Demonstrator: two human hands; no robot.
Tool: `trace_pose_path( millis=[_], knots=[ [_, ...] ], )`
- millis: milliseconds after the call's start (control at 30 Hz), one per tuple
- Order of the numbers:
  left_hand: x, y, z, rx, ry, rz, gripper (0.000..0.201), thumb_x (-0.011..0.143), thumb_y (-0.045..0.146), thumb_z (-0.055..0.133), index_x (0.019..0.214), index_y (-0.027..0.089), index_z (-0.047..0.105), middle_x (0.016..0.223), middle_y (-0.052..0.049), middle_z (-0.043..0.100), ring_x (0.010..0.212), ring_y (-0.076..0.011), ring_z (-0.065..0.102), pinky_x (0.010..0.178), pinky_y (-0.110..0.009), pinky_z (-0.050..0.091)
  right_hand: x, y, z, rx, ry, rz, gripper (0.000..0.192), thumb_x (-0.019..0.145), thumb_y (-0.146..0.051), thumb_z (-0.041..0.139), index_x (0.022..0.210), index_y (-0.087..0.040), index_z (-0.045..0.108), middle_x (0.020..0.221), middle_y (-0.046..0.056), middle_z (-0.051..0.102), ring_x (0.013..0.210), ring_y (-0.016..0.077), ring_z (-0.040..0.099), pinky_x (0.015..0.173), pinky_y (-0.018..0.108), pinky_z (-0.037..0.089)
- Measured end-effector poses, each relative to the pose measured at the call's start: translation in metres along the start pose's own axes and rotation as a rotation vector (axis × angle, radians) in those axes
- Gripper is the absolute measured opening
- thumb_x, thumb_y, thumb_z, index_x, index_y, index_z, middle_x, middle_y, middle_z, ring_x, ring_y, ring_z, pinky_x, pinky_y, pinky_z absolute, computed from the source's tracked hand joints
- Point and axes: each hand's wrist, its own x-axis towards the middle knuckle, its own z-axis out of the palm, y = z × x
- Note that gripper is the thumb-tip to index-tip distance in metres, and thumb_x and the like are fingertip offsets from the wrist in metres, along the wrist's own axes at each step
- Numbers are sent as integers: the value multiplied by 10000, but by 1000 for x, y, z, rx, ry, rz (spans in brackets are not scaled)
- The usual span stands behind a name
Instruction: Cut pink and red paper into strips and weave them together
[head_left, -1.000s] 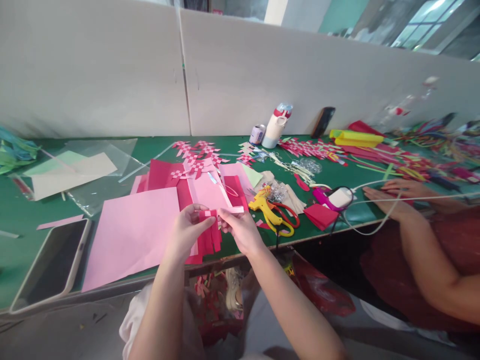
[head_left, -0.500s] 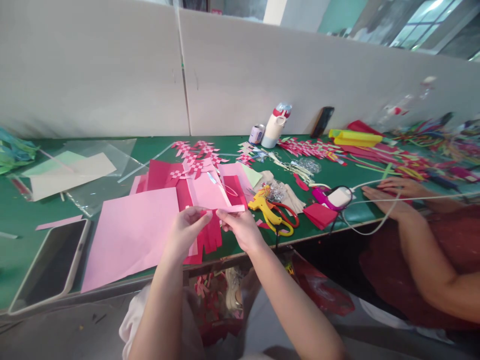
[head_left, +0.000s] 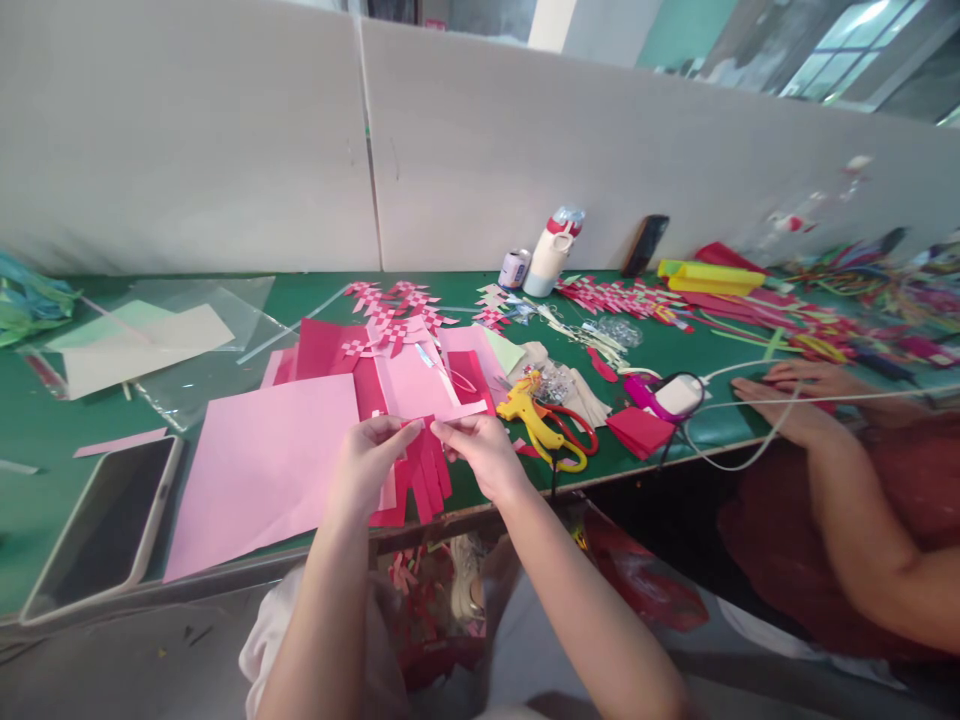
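My left hand [head_left: 367,455] and my right hand [head_left: 484,452] meet close together above the front of the table, thumbs against forefingers. A narrow light pink paper strip [head_left: 471,410] is pinched in the right hand, its free end sticking out to the right. The left hand is closed on paper at the other side, where the fingers hide most of it. Beneath both hands lie red paper strips [head_left: 426,485], cut like a fringe. A large pink paper sheet [head_left: 262,470] rests left of the left hand. Yellow-handled scissors [head_left: 538,425] lie right of the right hand.
A phone [head_left: 105,525] lies at the left front edge. Woven red-and-pink paper pieces [head_left: 394,310], a can [head_left: 514,268] and a white bottle [head_left: 550,255] are farther back. On the right, a co-worker's hands [head_left: 787,395] rest near a white cable [head_left: 750,466].
My hands have shifted slightly. The pink strip spanned the gap between them before; now red paper shows there, and the strip's right end tilts up a little more.
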Motion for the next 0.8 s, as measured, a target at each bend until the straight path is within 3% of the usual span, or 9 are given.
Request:
trace_pose_path(
  millis=[400, 600, 800],
  knots=[
    [-1, 2, 2, 26, -24, 20, 326, 597, 441, 781, 701, 149, 681, 650, -15, 636, 603, -111, 548, 596, -229, 425, -1, -5, 2, -65, 3, -7, 361, 577, -450, 785, 701, -120, 711, 577, -3, 605, 501, 76, 435, 498, 222, 333],
    [0, 3, 3, 39, -22, 44, 329, 567, 432, 790, 691, 144, 693, 674, -39, 667, 613, -123, 566, 590, -234, 421, -2, -5, -2, -197, -64, -30, 356, 634, -453, 756, 720, -112, 699, 577, -3, 601, 511, 81, 455, 495, 215, 340],
    [1, 3, -1, 22, 29, 45, 348, 562, 453, 795, 684, 151, 675, 637, -19, 650, 578, -113, 554, 573, -232, 416, -7, -5, -10, -336, -156, 19, 347, 629, -427, 769, 798, -129, 711, 711, 29, 666, 624, 117, 558, 572, 230, 422]
  ],
)
